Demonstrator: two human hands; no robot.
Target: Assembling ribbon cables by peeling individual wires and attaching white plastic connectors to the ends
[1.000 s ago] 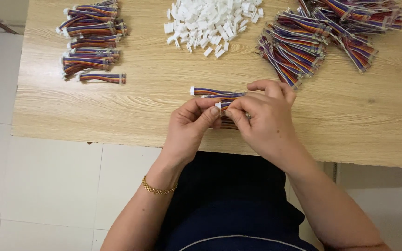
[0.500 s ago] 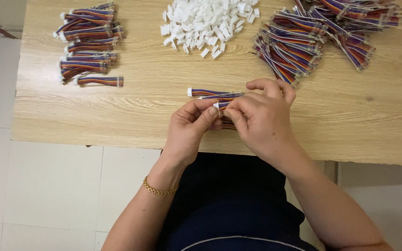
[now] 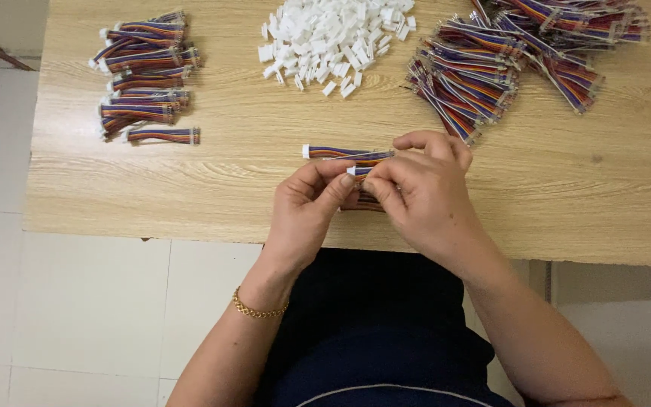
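Note:
Both hands meet over the near edge of a wooden table (image 3: 227, 188). My left hand (image 3: 312, 207) and my right hand (image 3: 425, 192) pinch a short multicoloured ribbon cable (image 3: 359, 172) with a small white connector at its tip, held between thumbs and forefingers. Just beyond my fingers lies another cable with a white connector end (image 3: 340, 153) flat on the table. More coloured wires show under my hands (image 3: 363, 202).
A pile of white plastic connectors (image 3: 333, 38) sits at the far centre. Finished cables are stacked at far left (image 3: 145, 75). A large heap of loose coloured cables fills the far right (image 3: 514, 53). Tiled floor lies to the left.
Almost nothing differs; the hands stay together over the same spot, with only small finger shifts on the cable end.

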